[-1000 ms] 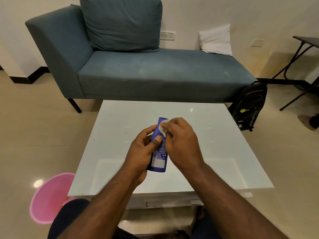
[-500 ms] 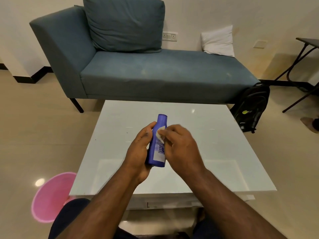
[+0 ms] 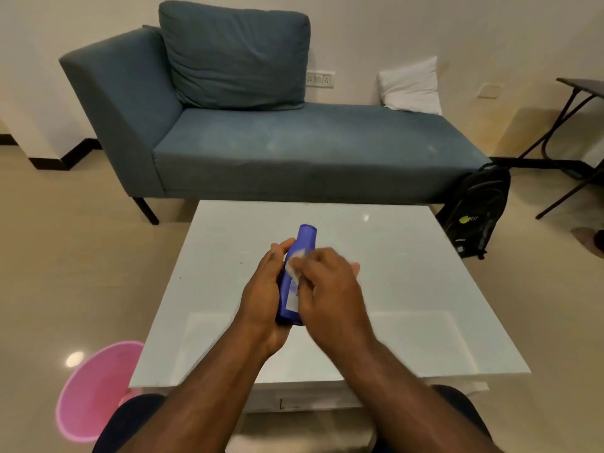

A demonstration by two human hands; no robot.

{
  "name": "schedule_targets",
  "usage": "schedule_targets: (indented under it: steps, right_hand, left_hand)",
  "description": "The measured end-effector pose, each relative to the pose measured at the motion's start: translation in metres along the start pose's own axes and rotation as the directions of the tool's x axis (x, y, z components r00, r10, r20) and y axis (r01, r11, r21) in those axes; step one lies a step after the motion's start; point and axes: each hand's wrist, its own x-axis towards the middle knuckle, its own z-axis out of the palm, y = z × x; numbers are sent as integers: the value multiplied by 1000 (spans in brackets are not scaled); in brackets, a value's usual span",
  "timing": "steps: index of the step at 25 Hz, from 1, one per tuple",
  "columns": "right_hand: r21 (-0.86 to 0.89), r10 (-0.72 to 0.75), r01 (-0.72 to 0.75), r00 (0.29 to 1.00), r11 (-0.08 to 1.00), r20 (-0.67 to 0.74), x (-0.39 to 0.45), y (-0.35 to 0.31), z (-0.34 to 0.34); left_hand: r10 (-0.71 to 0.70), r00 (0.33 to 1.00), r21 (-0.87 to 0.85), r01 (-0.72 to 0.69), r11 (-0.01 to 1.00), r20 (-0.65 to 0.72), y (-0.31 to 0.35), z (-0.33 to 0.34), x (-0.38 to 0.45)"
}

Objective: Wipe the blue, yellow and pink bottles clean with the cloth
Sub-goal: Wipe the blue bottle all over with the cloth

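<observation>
- Dark trousers show at the bottom edge, on both sides of the two bare forearms that reach forward over the white surface (image 3: pixel 408 289).
- Pink bucket (image 3: pixel 94 390) stands on the floor, left of the surface's near left corner.
- Over the middle of the surface, the left hand (image 3: pixel 264 299) is curled round the lower body of the blue bottle (image 3: pixel 294 286), holding it in the air with its cap end pointing away, toward the sofa.
- Just right of the bottle, the right hand (image 3: pixel 330 289) has its fingers bunched on a small white cloth (image 3: pixel 294 266), which it presses against the bottle's upper side; this hand is blurred, so the exact lie of its fingers cannot be told.
- A pale label runs along the bottle's body between the two hands.
- Only the blue bottle is in view; it is clear of the glossy surface.
- Beyond the surface's far right corner a black backpack (image 3: pixel 477 210) leans at the end of the sofa.
- Behind the surface stands a blue-grey sofa (image 3: pixel 294 148) with a large matching cushion (image 3: pixel 235 57) at its left end and a white pillow (image 3: pixel 411 86) at its right.
- On the wall behind the sofa is a socket plate (image 3: pixel 320 79).
- Far right of the sofa, a dark folding table (image 3: pixel 578 93) stands by the wall.
</observation>
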Motion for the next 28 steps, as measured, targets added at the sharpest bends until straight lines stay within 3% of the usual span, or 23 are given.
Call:
schedule_targets:
  steps: [3,7,10,13,17,21,28]
  right_hand:
    - [-92,-126,136,986,986,112,-4,-1,2]
    - [33,19,-19,1000,999,6,-4,-2,5]
    - [-39,-149,151,988,988,48,-17,-8,7]
    - [6,-7,7,999,1000,54,-1,-1,5]
    - [-21,-120,122,990,992,74,-15,-8,7]
    - [-43,-31,36,995,998,98,-4,0,11]
    - [-24,-244,243,968,970,-52,-14,26,17]
  left_hand:
    - [-11,1000,-42,11,999,-8,8,0,3]
    - [-16,999,-16,16,1000,-42,8,6,5]
    - [-33,997,-55,29,998,-73,11,6,9]
    - [-56,996,-24,54,998,-68,11,8,9]
    - [-121,986,-39,118,992,-118,14,8,16]
    - [-147,980,-52,142,989,-136,11,8,17]
    - [-194,967,-202,159,967,-167,14,15,21]
